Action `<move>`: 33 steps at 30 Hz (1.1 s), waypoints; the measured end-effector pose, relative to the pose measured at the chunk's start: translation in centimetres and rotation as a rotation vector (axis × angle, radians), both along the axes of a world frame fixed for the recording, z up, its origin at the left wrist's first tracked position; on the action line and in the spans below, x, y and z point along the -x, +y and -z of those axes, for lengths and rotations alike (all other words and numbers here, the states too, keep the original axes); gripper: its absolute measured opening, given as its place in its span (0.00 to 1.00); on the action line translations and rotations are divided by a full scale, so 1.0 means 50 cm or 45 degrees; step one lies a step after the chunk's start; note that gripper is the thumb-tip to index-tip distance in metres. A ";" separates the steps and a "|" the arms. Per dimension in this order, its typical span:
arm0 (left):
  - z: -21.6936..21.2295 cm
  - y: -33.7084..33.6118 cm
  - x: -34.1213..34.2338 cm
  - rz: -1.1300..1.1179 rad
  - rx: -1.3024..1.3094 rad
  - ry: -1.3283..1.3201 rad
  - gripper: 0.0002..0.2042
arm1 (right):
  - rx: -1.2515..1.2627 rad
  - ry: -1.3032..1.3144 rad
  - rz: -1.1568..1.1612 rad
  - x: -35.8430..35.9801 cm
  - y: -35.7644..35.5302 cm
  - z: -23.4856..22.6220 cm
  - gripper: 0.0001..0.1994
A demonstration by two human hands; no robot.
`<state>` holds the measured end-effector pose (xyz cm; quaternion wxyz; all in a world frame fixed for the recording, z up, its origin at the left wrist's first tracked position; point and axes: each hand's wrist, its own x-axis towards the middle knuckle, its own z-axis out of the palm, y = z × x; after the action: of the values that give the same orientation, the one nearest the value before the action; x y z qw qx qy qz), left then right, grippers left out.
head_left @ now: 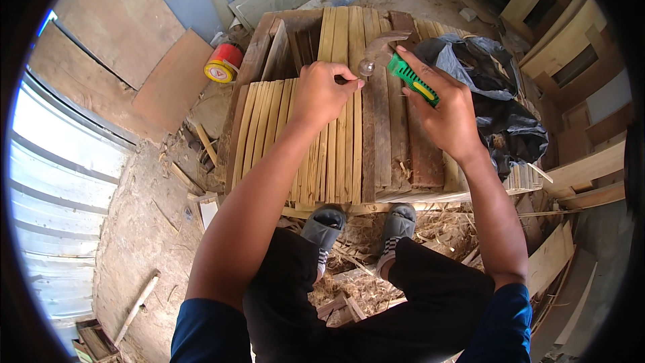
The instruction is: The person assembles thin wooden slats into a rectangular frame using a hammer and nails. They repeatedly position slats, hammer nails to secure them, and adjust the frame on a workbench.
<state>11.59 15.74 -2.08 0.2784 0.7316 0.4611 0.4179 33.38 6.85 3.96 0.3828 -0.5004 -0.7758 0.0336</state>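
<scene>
My right hand (447,104) is wrapped round the green and yellow handle of a claw hammer (411,79). Its metal head sits just right of my left fingertips, above the wood. My left hand (327,91) is closed in a pinch over the pale wooden strips (336,151). What is between thumb and finger is too small to make out, perhaps only a thin tip. The strips lie side by side, running away from me, on a low wooden bench. Darker planks (379,134) run along their right side.
A black plastic bag (500,94) lies on the right of the bench. To the left stands a red and yellow can (224,64). Wood shavings (430,249) and scraps cover the floor round my sandals (324,225). Wooden panels (568,81) lean at the right.
</scene>
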 end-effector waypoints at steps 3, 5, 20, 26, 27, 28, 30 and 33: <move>-0.006 0.000 0.000 0.001 -0.003 0.023 0.09 | 0.077 -0.200 0.098 0.004 0.000 0.007 0.36; -0.006 -0.001 -0.001 0.009 -0.020 -0.005 0.09 | 0.033 -0.166 0.105 0.007 0.002 0.015 0.36; 0.012 0.006 0.000 -0.006 -0.013 -0.016 0.09 | -0.173 -0.070 0.148 0.024 -0.001 0.025 0.37; 0.009 0.010 0.000 0.007 -0.088 -0.026 0.09 | -0.107 -0.082 0.142 0.023 -0.003 0.028 0.33; 0.009 0.009 0.000 0.005 -0.074 -0.023 0.09 | -0.138 -0.035 0.127 0.024 -0.004 0.029 0.33; 0.009 0.007 0.000 0.001 -0.053 -0.018 0.09 | -0.147 -0.017 0.134 0.026 -0.005 0.031 0.33; 0.007 0.005 0.000 0.003 -0.041 -0.024 0.09 | -0.212 0.027 0.129 0.029 -0.003 0.032 0.33; 0.003 0.004 0.000 0.000 -0.007 -0.021 0.09 | -0.016 -0.117 0.172 0.033 -0.003 0.032 0.32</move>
<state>11.59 15.93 -2.24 0.2803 0.7287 0.4578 0.4252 31.74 6.70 2.38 0.3513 -0.5502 -0.7573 -0.0200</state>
